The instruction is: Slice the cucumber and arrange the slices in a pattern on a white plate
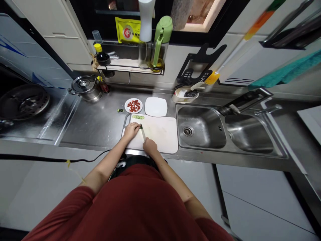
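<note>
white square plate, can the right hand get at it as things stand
Probably not with a free grip: the right hand holds a metal-bladed knife, though the way over the white rectangular cutting board to the plate looks open.

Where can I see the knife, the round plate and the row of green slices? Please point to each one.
Knife (143, 133): head view, on the blade.
Round plate (126, 105): head view, on its left rim.
Row of green slices (138, 117): head view, on a middle slice.
</note>
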`<state>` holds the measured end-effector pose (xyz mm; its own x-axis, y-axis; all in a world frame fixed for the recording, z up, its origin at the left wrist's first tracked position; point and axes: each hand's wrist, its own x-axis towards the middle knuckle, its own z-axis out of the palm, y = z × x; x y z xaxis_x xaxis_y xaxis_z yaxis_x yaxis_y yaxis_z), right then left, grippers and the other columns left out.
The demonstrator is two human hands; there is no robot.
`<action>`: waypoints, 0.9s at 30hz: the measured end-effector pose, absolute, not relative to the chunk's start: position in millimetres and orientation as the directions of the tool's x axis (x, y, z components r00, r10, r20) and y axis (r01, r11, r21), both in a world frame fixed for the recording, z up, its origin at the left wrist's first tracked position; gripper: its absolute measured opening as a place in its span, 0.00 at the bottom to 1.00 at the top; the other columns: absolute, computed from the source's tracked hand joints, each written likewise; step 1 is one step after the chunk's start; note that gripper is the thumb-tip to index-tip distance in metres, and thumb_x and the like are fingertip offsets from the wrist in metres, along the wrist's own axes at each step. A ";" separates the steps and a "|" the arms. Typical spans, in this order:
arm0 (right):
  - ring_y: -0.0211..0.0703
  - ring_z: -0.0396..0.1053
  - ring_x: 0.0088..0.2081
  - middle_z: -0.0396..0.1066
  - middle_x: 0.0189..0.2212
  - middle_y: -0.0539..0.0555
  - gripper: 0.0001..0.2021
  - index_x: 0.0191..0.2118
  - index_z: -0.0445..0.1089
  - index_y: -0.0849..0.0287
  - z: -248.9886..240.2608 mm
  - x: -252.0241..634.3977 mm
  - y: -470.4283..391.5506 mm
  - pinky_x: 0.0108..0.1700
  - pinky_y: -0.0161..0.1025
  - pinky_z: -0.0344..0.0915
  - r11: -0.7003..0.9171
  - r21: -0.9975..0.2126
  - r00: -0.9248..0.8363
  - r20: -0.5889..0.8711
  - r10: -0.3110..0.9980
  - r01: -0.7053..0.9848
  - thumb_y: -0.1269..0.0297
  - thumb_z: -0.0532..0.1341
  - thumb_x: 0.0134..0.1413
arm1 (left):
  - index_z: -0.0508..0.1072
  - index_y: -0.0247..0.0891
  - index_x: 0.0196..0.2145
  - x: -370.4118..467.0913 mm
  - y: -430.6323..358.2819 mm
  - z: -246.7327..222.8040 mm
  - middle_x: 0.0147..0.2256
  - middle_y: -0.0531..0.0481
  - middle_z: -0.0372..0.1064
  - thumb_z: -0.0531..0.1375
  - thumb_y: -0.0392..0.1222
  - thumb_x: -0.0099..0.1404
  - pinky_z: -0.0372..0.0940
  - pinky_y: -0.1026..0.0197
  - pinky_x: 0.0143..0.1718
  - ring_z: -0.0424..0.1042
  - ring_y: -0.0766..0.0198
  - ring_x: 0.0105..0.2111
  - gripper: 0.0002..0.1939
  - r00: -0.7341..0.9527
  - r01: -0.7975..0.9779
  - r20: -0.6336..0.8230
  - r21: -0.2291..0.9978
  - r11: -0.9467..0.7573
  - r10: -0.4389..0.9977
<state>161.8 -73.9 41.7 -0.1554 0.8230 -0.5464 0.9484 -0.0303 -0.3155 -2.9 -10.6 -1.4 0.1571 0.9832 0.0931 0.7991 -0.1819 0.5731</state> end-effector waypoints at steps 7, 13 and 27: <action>0.51 0.73 0.45 0.74 0.42 0.65 0.14 0.48 0.65 0.64 41.3 163.2 -78.7 0.42 0.42 0.67 -0.034 -0.306 -0.146 -0.545 0.826 0.951 0.71 0.48 0.60 | 0.74 0.43 0.44 -0.6 -12.3 3.8 0.44 0.47 0.74 0.56 0.41 0.65 0.63 0.54 0.49 0.69 0.55 0.46 0.12 0.095 0.811 0.081 0.572 -0.125 0.992; 0.52 0.73 0.45 0.73 0.43 0.65 0.13 0.48 0.65 0.64 45.4 164.2 -80.0 0.43 0.43 0.66 -0.040 -0.307 -0.149 -0.567 0.810 0.951 0.71 0.48 0.61 | 0.73 0.44 0.41 0.0 -11.1 8.9 0.39 0.47 0.74 0.58 0.42 0.63 0.64 0.56 0.42 0.70 0.54 0.42 0.09 0.046 0.823 0.039 0.565 -0.060 0.998; 0.51 0.72 0.46 0.72 0.45 0.64 0.12 0.48 0.65 0.62 53.7 172.7 -92.0 0.43 0.42 0.65 -0.063 -0.297 -0.135 -0.601 0.787 0.953 0.70 0.49 0.62 | 0.74 0.37 0.37 -20.1 13.6 -10.6 0.33 0.49 0.74 0.60 0.41 0.59 0.67 0.61 0.39 0.72 0.65 0.33 0.08 -0.022 0.467 -0.113 0.877 0.110 0.993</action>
<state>172.7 -92.0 53.7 -0.1351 0.7875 -0.6014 0.9528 -0.0632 -0.2968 -20.1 13.6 -10.6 -0.0217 0.9934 -0.1130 0.4668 0.1100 0.8775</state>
